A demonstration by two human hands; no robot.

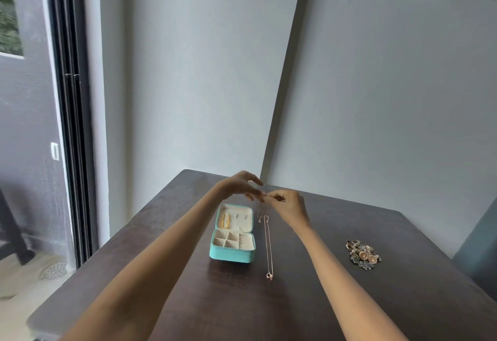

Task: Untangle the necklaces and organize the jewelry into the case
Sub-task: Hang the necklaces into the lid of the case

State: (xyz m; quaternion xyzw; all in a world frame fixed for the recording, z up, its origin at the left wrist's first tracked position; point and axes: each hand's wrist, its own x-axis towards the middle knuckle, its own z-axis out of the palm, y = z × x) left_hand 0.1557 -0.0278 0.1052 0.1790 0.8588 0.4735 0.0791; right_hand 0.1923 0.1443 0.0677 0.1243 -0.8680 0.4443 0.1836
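A small teal jewelry case (pixel 233 256) lies open on the dark table (pixel 295 313), with cream compartments and a gold chain (pixel 224 221) hanging in its lid. Just right of the case a thin necklace (pixel 267 246) stretches toward me, its ring pendant (pixel 269 276) at the near end. My left hand (pixel 242 185) and right hand (pixel 289 204) meet above the far end of the case. Both pinch the top of a fine chain, and a second short piece (pixel 259 217) dangles below them.
A heap of rings, earrings and other jewelry (pixel 363 254) sits on the table to the right. Walls stand close behind the table's far edge. A glass door frame (pixel 72 125) is at the left, and a floor drain (pixel 55 270) lies below it.
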